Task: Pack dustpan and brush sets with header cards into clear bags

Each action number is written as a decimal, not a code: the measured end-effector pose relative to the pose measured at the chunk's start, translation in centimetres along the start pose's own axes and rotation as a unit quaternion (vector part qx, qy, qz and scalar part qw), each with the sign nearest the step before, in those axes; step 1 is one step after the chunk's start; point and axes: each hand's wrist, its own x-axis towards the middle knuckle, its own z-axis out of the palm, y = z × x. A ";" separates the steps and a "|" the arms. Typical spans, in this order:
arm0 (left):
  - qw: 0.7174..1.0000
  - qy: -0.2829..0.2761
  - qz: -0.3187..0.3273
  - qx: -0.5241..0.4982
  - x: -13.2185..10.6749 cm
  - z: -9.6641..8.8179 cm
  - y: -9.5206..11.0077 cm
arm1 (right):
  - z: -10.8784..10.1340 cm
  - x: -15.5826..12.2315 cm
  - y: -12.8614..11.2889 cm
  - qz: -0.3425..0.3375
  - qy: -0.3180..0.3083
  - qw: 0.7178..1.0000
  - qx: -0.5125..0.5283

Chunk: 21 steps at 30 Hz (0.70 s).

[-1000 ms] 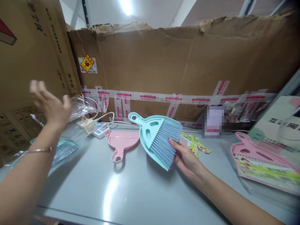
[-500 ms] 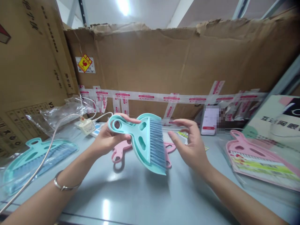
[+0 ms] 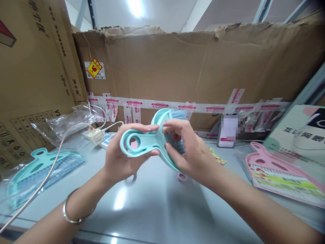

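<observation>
A teal dustpan [image 3: 157, 117] with a matching hand brush nested in it is held up over the table, handle ends toward the left. My left hand [image 3: 118, 154] is closed around the two stacked handles, thumb and fingers on opposite sides. On the brush [image 3: 160, 137], my right hand [image 3: 189, 149] pinches the head beside the blue bristles, covering much of them. Behind and below my hands, small parts of pink plastic pieces show, including a pink ring [image 3: 182, 177]; the rest is hidden.
To the left lies a bagged teal dustpan set [image 3: 38, 173], crossed by a white cable [image 3: 54, 159]. A bagged pink dustpan set [image 3: 274, 162] lies at the right. A phone [image 3: 227, 130] leans against the big cardboard box [image 3: 162, 67] at the back. A white adapter [image 3: 95, 136] sits back left.
My right hand has come in from the right and closed on the brush head. The teal set has tilted, its handle end now facing me more.
</observation>
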 end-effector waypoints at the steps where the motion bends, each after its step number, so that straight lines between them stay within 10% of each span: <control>1: 1.000 0.012 0.008 0.020 -0.1 0.1 0.2 | 0.2 -0.1 0.0 -0.016 0.015 1.000 -0.016; 7: 0.976 0.119 -0.093 0.155 -0.8 -1.8 -0.5 | -1.1 -0.1 1.2 0.049 0.192 0.978 -0.060; 10: 0.971 0.128 -0.056 0.195 -0.8 -3.7 -1.9 | -2.0 -0.3 3.6 0.063 0.124 0.989 -0.044; 16: 0.922 -0.286 -0.015 0.259 -1.6 -4.9 -4.9 | -0.8 -4.3 10.5 -0.018 -0.273 0.959 -0.071; 21: 0.805 -0.491 -0.117 0.311 -2.8 -4.1 -5.6 | 0.3 -7.1 12.6 0.008 -0.381 0.924 -0.041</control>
